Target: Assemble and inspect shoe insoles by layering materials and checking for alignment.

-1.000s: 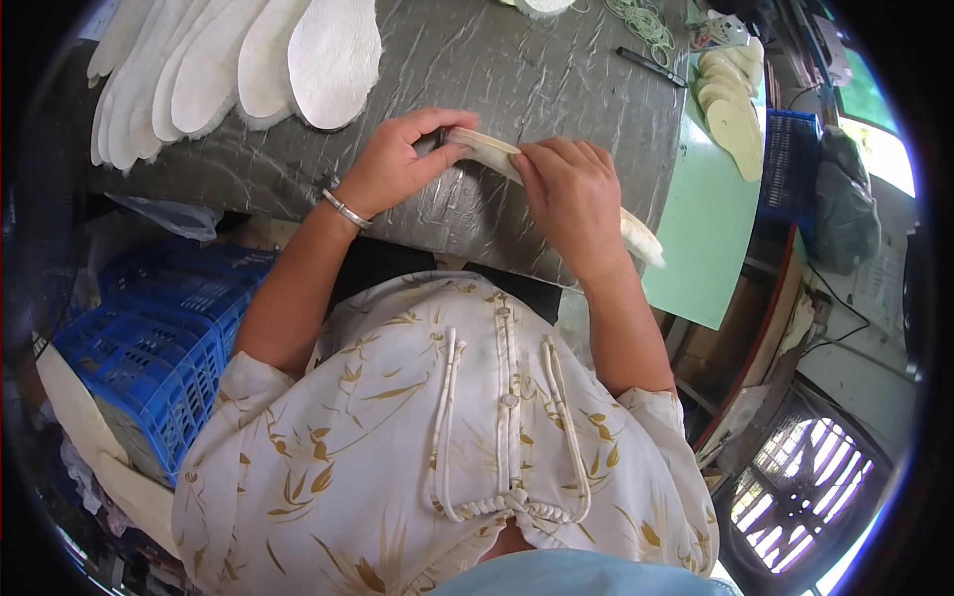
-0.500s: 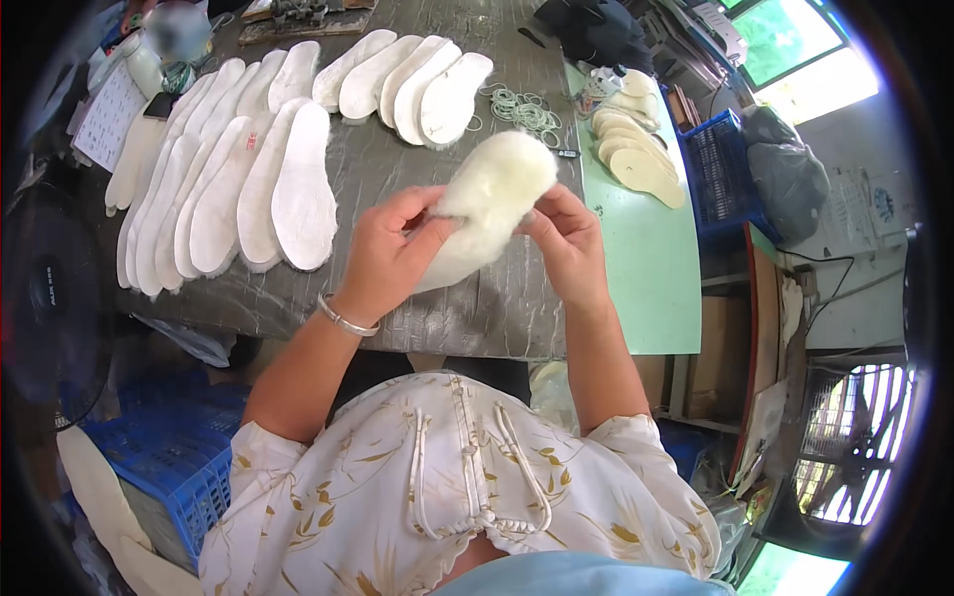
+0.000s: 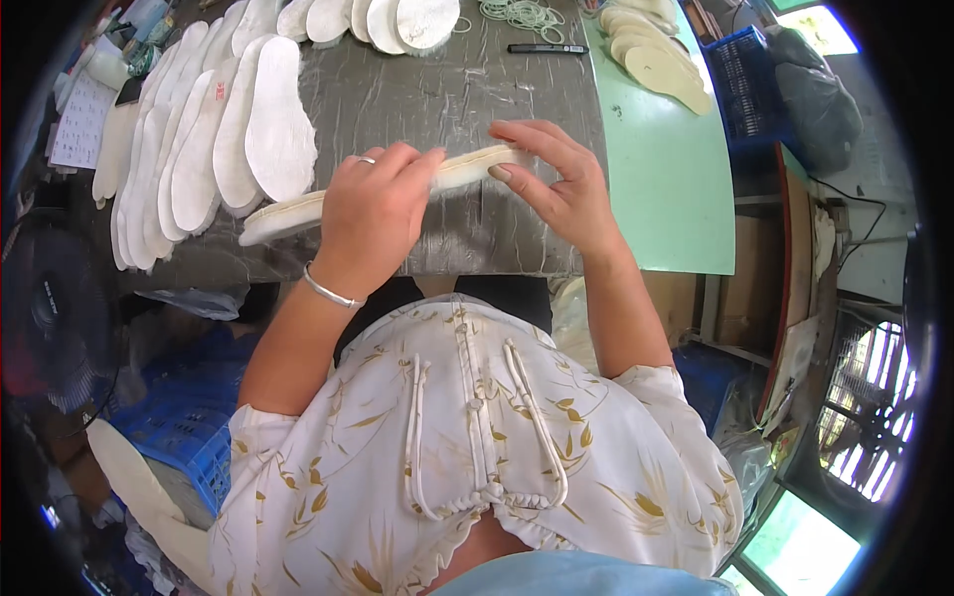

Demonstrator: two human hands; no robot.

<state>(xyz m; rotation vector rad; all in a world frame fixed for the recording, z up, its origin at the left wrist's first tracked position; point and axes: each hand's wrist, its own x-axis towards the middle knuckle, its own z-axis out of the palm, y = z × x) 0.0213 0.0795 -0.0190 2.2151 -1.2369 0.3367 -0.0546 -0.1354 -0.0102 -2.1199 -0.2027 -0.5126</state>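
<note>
A cream insole (image 3: 283, 216) with a fuzzy underside is held edge-on above the table's near part, its long side running from lower left to upper right. My left hand (image 3: 376, 211) is closed around its middle, knuckles up, and hides that stretch. At the insole's right end is my right hand (image 3: 571, 189), its thumb and fingers spread above and below the tip. Whether they touch it I cannot tell. Just to the left, a row of white insoles (image 3: 280, 119) with fleecy edges lies overlapping on the table.
More insoles (image 3: 427, 22) lie at the far edge, near pale green cord (image 3: 522, 12) and a black pen-shaped tool (image 3: 547, 48). A light green mat (image 3: 661, 189) covers the table's right side, with cream insoles (image 3: 656, 70) on it. Blue crates (image 3: 189, 427) stand below left.
The insole has turned from its fluffy face showing to edge-on, and now extends further left. My left hand has rolled over it; my right hand's fingers have spread. The view has shifted nearer.
</note>
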